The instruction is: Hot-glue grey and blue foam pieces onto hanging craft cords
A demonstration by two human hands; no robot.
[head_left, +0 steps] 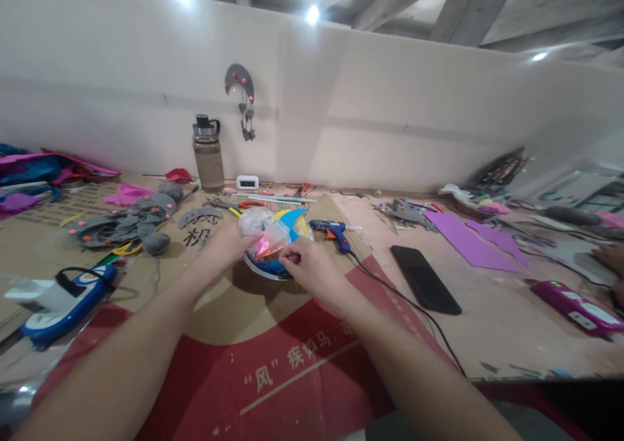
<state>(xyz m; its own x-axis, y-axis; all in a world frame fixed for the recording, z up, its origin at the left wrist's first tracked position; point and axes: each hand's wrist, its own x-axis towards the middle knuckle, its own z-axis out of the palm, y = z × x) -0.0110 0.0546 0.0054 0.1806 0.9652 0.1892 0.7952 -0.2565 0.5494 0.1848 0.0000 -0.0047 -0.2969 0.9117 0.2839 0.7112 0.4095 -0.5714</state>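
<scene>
Both hands met over a metal bowl point(263, 270) — the left hand point(225, 240) and right hand point(308, 265) each pinched a clear plastic bag point(266, 231), beside a blue glue gun point(332, 231).

Bowl point(258, 270) sits mid-table on the cardboard sheet point(229, 311), with a plastic bag point(263, 229) stuffed in on top. Left hand point(227, 242) grips the bag from the left, and right hand point(312, 268) pinches its near right edge. Glue gun point(331, 231) lies just right of the bowl, a bit farther back. Phone point(425, 278) lies flat further right. Water bottle point(208, 155) stands far back by the wall, with a clock point(247, 182) just right of it. Felt cutouts point(127, 223) are piled off left, and foam sheets point(468, 239) lie off right.
</scene>
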